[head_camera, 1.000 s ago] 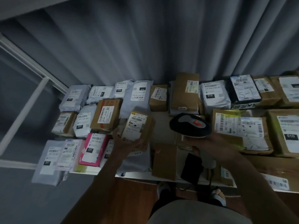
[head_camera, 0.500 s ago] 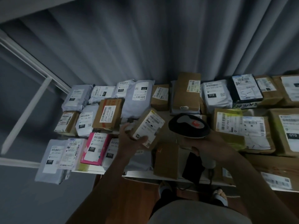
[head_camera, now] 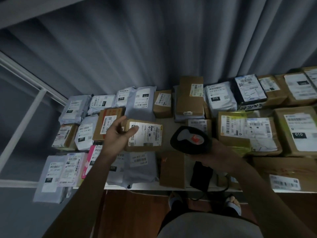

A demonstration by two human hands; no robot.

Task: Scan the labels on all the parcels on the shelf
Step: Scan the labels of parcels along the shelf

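Many labelled parcels cover the white shelf (head_camera: 151, 187): grey mailer bags, brown boxes and a pink parcel (head_camera: 90, 160). My left hand (head_camera: 116, 136) grips the left end of a small brown box (head_camera: 145, 134), thumb on its white label. The box lies level, label up, in the middle row. My right hand (head_camera: 217, 152) is closed on the handle of a black barcode scanner (head_camera: 190, 140) with a red patch on top. The scanner's head sits just right of the small box.
A grey curtain hangs right behind the back row. White frame bars (head_camera: 25, 121) run at the left. A black pouch (head_camera: 200, 174) and a plain brown box (head_camera: 172, 169) lie at the front edge. Below are a wooden floor and my feet in sandals (head_camera: 233, 203).
My left hand has turned the small box from tilted upright to level and carried it right, toward the scanner. The scanner has stayed nearly still.
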